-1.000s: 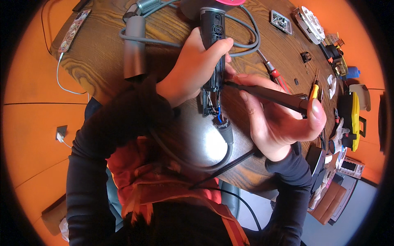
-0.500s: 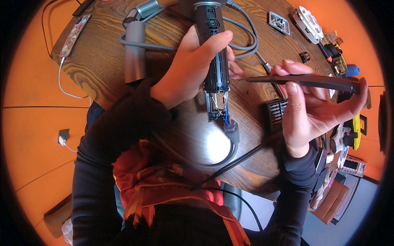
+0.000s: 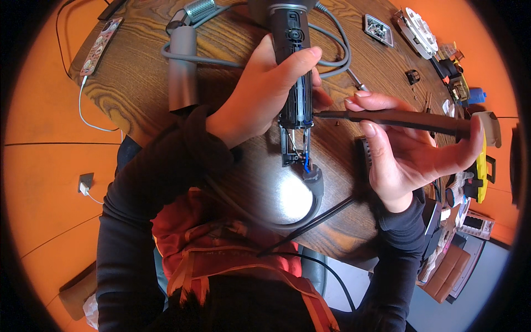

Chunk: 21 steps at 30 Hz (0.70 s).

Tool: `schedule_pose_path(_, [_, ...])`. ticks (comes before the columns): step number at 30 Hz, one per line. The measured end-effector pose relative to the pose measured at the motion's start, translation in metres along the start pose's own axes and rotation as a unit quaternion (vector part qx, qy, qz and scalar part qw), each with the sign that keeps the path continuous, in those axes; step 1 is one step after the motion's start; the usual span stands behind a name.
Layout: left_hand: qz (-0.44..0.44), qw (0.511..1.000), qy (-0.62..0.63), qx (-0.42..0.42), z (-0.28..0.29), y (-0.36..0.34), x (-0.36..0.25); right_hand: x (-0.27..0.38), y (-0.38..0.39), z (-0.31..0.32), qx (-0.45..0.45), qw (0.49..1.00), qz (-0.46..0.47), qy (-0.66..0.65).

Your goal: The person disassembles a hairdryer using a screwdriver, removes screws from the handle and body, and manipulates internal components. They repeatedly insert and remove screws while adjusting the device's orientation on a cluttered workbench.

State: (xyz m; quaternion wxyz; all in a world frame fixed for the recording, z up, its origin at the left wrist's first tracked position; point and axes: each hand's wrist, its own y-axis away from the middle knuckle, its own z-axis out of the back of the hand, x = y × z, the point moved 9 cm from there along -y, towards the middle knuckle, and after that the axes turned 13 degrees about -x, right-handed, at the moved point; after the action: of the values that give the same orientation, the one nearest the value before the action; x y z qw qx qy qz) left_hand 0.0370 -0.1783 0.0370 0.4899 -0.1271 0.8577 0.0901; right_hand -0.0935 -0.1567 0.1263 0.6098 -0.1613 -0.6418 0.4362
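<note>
- Centrally, a black handle with its inner parts exposed stands nearly upright in the frame, from the top edge down to the middle.
- The left hand is wrapped around it: thumb laid across the front, fingertips showing past its right side.
- Right of centre, the right hand pinches a dark screwdriver between thumb and fingers, another finger bent against its rear end.
- The screwdriver lies almost level, its tip at the handle's lower right side; whether the two touch, I cannot tell.
- Below the handle, blue wire runs toward a dark cable sleeve near the middle of the frame.
- At upper left, a grey cylinder lies on the wooden table, a grey cord crossing it; farther left lies a power strip.
- At upper right are a small tray of little parts and a white oval piece.
</note>
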Motion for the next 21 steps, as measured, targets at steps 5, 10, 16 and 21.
schedule_pose_path(5, [-0.001, 0.999, -0.041, -0.019, 0.001, 0.002, 0.004, -0.009, -0.001, -0.016, 0.129, 0.985, -0.097, -0.06])
schedule_pose_path(10, [0.001, 0.998, -0.066, -0.023, 0.0, 0.003, 0.009, -0.01, 0.001, -0.023, 0.199, 0.964, -0.174, -0.022])
schedule_pose_path(16, [0.016, 0.998, -0.043, -0.049, 0.003, 0.004, 0.015, 0.005, 0.01, -0.019, 0.11, 0.99, 0.006, 0.087])
schedule_pose_path(21, [0.017, 0.998, -0.028, -0.047, 0.002, 0.004, 0.012, 0.006, 0.012, -0.014, 0.013, 0.994, 0.026, 0.107])
